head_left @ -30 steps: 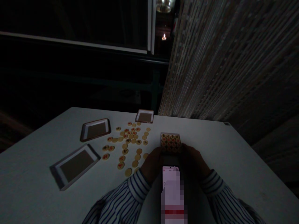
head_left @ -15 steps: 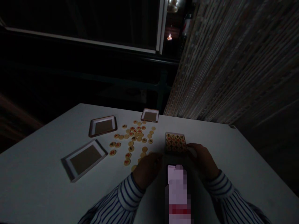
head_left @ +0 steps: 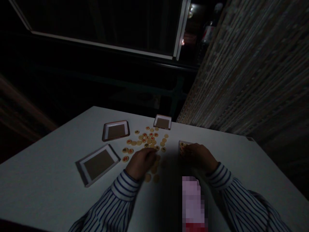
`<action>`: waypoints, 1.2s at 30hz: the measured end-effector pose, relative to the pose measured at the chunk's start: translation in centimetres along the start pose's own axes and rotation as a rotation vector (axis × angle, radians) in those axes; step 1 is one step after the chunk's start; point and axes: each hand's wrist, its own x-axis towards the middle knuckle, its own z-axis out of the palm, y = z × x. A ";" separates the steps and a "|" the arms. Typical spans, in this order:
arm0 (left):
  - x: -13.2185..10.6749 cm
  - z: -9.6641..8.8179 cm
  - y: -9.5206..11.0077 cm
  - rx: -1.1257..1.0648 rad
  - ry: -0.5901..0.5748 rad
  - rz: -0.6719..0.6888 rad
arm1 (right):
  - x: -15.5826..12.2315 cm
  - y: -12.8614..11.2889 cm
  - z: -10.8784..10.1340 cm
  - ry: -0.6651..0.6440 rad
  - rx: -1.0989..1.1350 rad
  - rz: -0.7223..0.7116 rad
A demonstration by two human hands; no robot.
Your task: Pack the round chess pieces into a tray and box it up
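at the far left of the white table (head_left: 36, 187) lies the big flat tray (head_left: 98, 164), and behind it, further in, a second tray (head_left: 116, 130). right of those the loose discs (head_left: 147, 140) spread in a patch that runs from the far side towards me. my left hand (head_left: 141, 162) rests knuckles-up on the near end of that patch. its fingers are curled and point away from me into the discs, which lie just ahead of and beneath the fingertips, with a few more beside my wrist. it is too dark to tell whether the fingers pinch a disc. a small tray (head_left: 163, 122) sits beyond the patch. further right is the little box (head_left: 182, 145) packed with discs, only its far-left corner showing, because my right hand (head_left: 199, 156) lies over the rest with fingers bent down onto it. i cannot tell whether they grip it or only rest there. so the left hand is the nearer to the loose discs and the right is on the box. half a second ago my left hand was close beside the box, which showed whole. now the hand sits further left among the discs and the box is nearly covered.
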 end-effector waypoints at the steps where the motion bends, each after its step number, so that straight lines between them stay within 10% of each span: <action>1: 0.5 -0.7 -0.5 0.024 0.018 0.002 | 0.5 -0.2 -0.3 -0.009 -0.013 -0.007; 10: 6.3 -5.2 -4.0 0.130 0.163 -0.107 | 5.7 -0.3 -0.8 -0.022 -0.039 -0.043; 36: 11.2 -0.7 -2.6 0.318 0.029 0.036 | 14.4 0.8 1.4 -0.232 -0.021 -0.338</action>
